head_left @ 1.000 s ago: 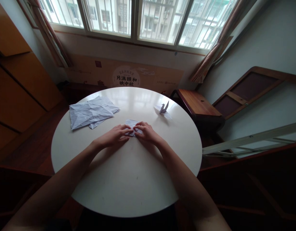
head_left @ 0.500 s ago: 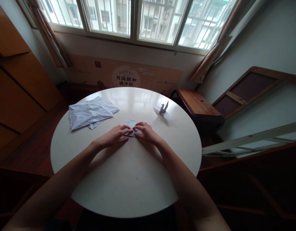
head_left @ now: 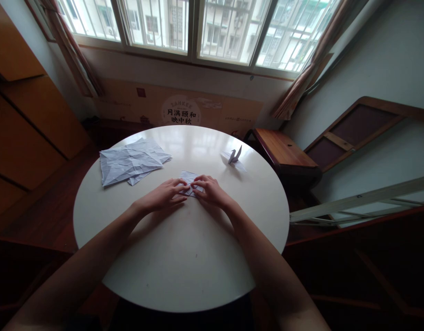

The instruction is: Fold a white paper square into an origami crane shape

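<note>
A small folded sheet of paper [head_left: 188, 175] lies flat at the middle of the round white table [head_left: 184, 262], creased and partly covered by my fingers. From the left, my left hand [head_left: 168, 192] has its thumb and fingers closed on the paper's near left part. My right hand [head_left: 212, 190] grips the right part, its fingertips bent and pressing near the centre, close to those of the left. Both forearms rest over the table's near half.
Crumpled, creased paper sheets [head_left: 132, 161] are piled at the table's far left. A folded paper crane [head_left: 234, 157] stands at the far right. Beyond the table's right edge is a wooden stool-like piece [head_left: 284, 145]; a cardboard panel [head_left: 215, 108] leans below the window.
Hardly anything differs. Both hands stay on the folded paper with only slight finger movement, and the whole view has shifted a little.
</note>
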{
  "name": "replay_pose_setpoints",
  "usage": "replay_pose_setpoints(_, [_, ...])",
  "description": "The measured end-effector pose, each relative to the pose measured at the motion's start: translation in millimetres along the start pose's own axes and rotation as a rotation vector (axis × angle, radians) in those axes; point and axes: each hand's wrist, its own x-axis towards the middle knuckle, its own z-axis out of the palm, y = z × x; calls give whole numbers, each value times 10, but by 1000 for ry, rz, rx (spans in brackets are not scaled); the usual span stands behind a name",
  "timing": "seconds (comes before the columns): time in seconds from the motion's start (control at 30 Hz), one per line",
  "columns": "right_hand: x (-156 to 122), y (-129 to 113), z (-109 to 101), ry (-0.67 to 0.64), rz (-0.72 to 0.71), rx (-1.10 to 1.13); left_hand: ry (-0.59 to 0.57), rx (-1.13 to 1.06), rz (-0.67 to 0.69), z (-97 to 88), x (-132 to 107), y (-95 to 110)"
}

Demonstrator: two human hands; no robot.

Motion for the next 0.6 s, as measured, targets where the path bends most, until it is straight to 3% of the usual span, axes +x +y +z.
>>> replay_pose_setpoints(0.33, [16, -21, 5, 47, -14, 58, 74, 187, -173, 89, -19, -112])
replay_pose_setpoints(0.6, [24, -65, -18, 61, -12, 124, 143, 123, -83, 42, 3, -52])
